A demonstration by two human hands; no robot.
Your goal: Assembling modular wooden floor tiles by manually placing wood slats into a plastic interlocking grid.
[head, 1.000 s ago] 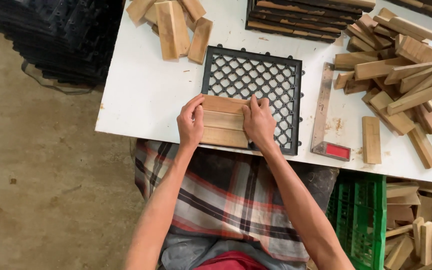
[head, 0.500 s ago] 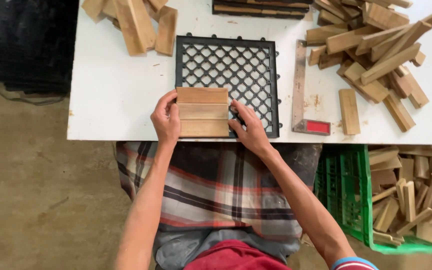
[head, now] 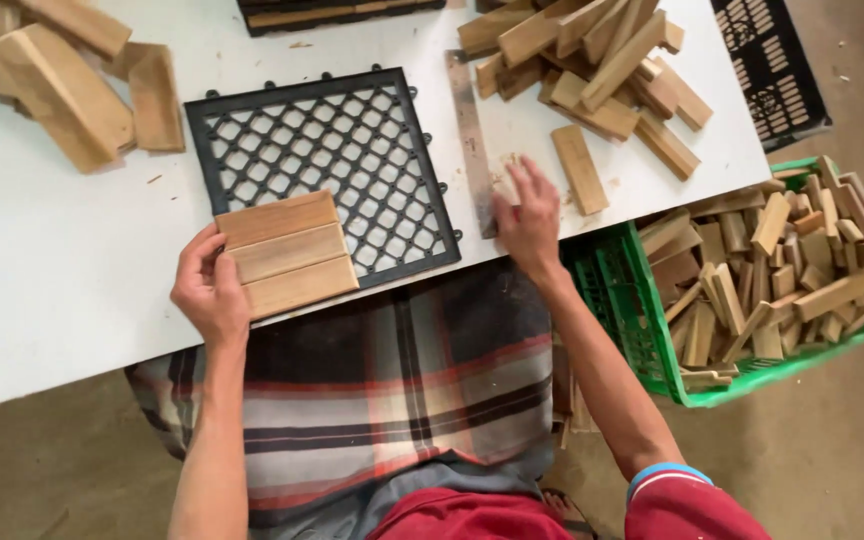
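Note:
A black plastic grid tile (head: 337, 150) lies on the white table (head: 62, 270). Three wooden slats (head: 285, 254) sit side by side on its near left corner. My left hand (head: 208, 290) rests against the left ends of these slats, fingers curled on them. My right hand (head: 525, 215) hovers with spread fingers over the table to the right, at the near end of a metal ruler (head: 469, 130) and close to a single loose slat (head: 579, 168). It holds nothing.
A heap of wooden slats (head: 592, 60) lies at the back right of the table, more slats (head: 62, 85) at the back left. A green crate (head: 642, 330) full of slats stands on the floor to the right. A black crate (head: 767, 65) stands beyond.
My right hand has left the slats on the grid and moved right toward the ruler and loose slat. My left hand stays at the slats. The camera view has shifted right.

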